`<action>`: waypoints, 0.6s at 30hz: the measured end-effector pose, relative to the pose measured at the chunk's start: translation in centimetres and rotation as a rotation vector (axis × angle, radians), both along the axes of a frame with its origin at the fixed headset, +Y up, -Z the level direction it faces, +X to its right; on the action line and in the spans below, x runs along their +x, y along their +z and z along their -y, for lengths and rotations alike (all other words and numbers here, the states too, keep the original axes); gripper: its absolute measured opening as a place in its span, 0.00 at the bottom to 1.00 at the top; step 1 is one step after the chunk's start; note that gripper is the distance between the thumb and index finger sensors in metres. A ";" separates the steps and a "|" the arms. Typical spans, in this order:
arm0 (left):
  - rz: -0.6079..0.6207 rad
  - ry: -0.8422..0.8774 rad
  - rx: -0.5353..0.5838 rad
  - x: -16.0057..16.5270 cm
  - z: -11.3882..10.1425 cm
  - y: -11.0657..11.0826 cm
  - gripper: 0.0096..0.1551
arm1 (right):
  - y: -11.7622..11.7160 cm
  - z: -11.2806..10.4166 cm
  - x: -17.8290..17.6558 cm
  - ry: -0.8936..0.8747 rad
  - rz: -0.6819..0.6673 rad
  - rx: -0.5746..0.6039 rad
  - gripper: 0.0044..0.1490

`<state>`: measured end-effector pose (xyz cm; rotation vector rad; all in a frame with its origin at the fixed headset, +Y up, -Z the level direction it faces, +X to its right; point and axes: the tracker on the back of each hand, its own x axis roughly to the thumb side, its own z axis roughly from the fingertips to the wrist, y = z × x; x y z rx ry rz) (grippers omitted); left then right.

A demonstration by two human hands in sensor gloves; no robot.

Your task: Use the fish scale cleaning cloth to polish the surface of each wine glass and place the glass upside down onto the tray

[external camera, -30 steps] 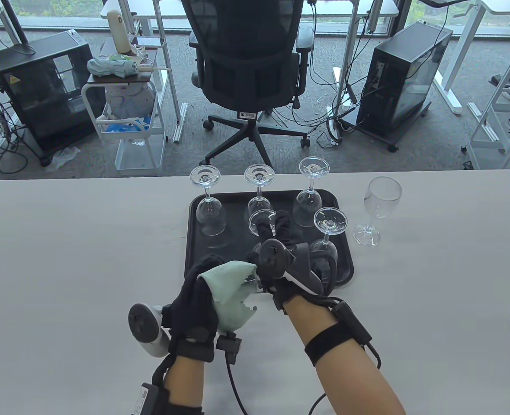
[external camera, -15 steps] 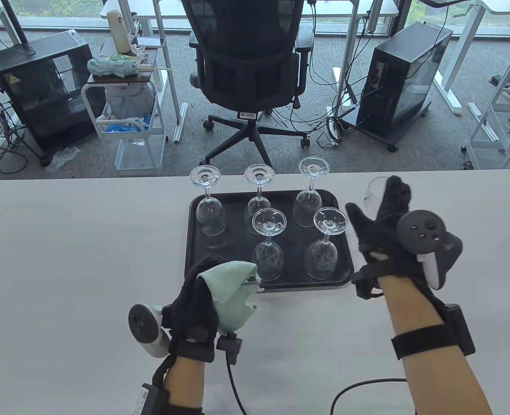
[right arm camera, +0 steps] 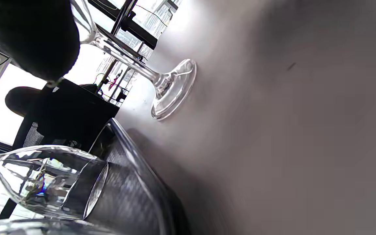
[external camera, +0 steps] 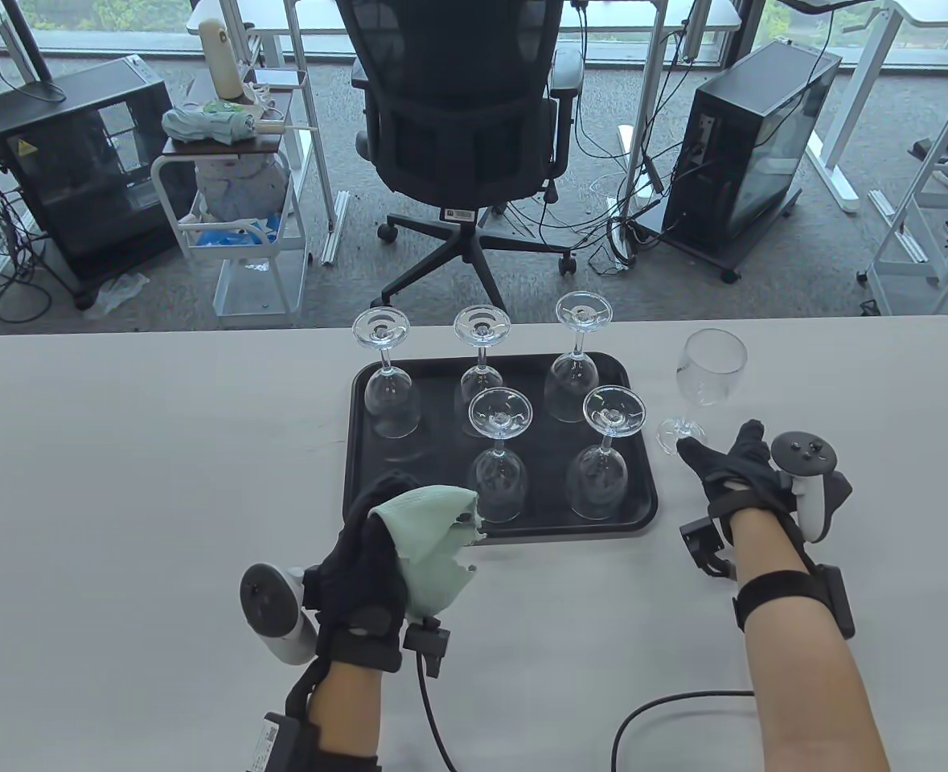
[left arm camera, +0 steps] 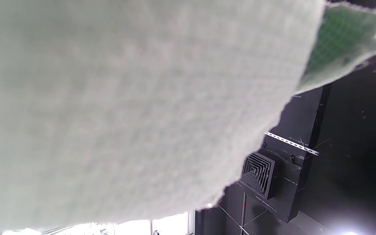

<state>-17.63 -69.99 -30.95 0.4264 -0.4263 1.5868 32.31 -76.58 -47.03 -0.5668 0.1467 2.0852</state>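
Spanning the foreground, grey table (external camera: 120,482); office chair (external camera: 465,121) behind.

A black office chair (external camera: 461,121) stood beyond the table (external camera: 120,482), between a white cart (external camera: 236,233) and computer tower (external camera: 751,153)

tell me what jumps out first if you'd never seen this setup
Five wine glasses stand upside down on the black tray in the middle of the table, three in the far row and two nearer. One upright wine glass stands alone on the table right of the tray, with the right hand low beside its foot. The left hand holds a pale green cloth at the tray's near edge.
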 end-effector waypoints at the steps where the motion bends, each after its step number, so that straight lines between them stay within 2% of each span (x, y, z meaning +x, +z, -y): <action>1: 0.003 0.005 -0.003 0.0 0.0 0.0 0.31 | -0.5 0.0 -0.2 -0.007 -0.009 -0.003 0.70; 5: 0.000 0.017 -0.009 -0.3 0.1 0.0 0.31 | -3.1 0.4 -0.8 -0.071 0.000 -0.015 0.69; 7: -0.005 0.014 -0.016 -0.4 0.3 -0.1 0.31 | -4.0 0.7 -1.0 -0.092 0.026 -0.027 0.65; 9: -0.006 0.018 -0.023 -0.5 0.5 -0.2 0.31 | -4.6 0.8 -1.0 -0.110 0.042 -0.019 0.58; 11: -0.007 0.016 -0.027 -0.5 0.6 -0.3 0.31 | -5.0 1.0 -1.0 -0.111 0.075 -0.012 0.48; 15: -0.002 0.018 -0.030 -0.5 0.6 -0.4 0.31 | -5.1 0.8 -0.7 -0.077 0.101 -0.005 0.31; 18: -0.001 0.021 -0.025 -0.5 0.5 -0.4 0.31 | -4.5 0.6 -0.2 -0.068 0.107 0.029 0.27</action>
